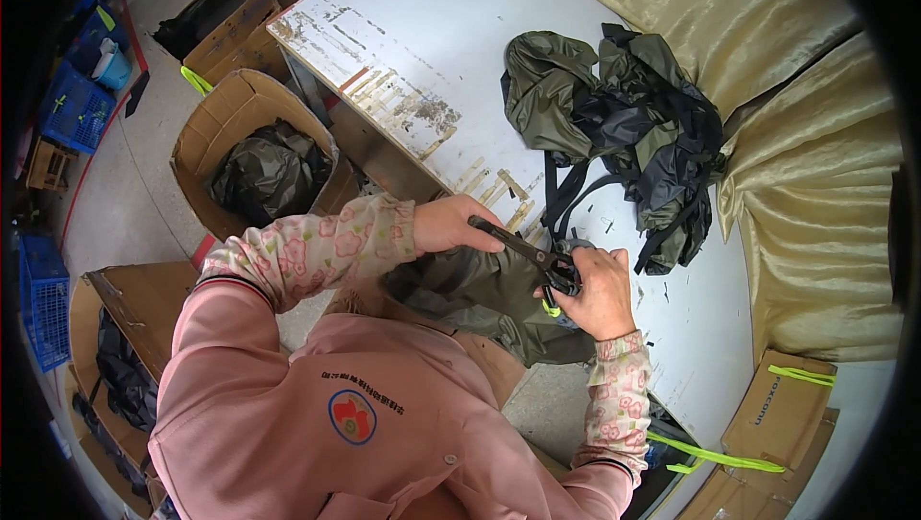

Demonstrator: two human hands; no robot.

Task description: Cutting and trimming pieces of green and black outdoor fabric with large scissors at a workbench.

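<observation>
My right hand (600, 295) grips a pair of dark scissors (554, 266) by the handles, where a yellow-green band shows. The scissors point left toward my left hand (456, 224), whose fingers are closed around their dark far end, over olive fabric. Whether those fingers also pinch a strap or the cloth, I cannot make out. Below both hands, an olive-green fabric piece (480, 295) hangs over the table edge and across my lap. Beyond my right hand lies a heap of olive and black fabric bags (614, 117) with loose black straps.
The white table (432, 21) has a worn, tape-marked left edge. Left of it stands a cardboard box (206, 136) holding dark fabric. More open boxes (144, 304) and blue crates (43, 299) line the left. Gold curtain (815, 184) drapes the right; a folded carton (777, 405) stands below.
</observation>
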